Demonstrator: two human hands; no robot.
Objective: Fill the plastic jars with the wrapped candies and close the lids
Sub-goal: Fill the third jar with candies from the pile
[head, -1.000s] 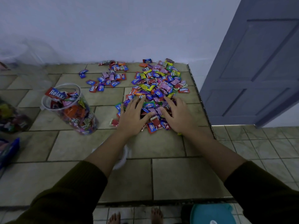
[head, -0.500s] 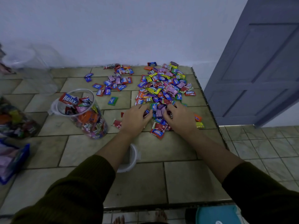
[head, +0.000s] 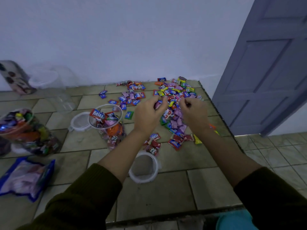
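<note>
A pile of wrapped candies (head: 176,95) in many colours lies on the tiled counter at the back right. My left hand (head: 147,113) and my right hand (head: 194,112) are lifted just above the pile, each with fingers curled around candies. An open clear plastic jar (head: 109,127), partly filled with candies, stands left of my left hand. A second jar (head: 26,131), nearly full, stands at the far left. Two white lids lie flat: one lid (head: 81,122) behind the open jar and another lid (head: 143,168) under my left forearm.
An empty clear jar (head: 64,102) lies near the back wall, with another container (head: 43,78) behind it. A blue candy bag (head: 25,178) lies at the front left. The counter edge (head: 221,113) drops to the floor on the right, beside a grey door (head: 269,72).
Both hands have closed on candies and lifted off the pile. Earlier they lay flat, raking candies together. The camera has tilted, so more of the left side shows.
</note>
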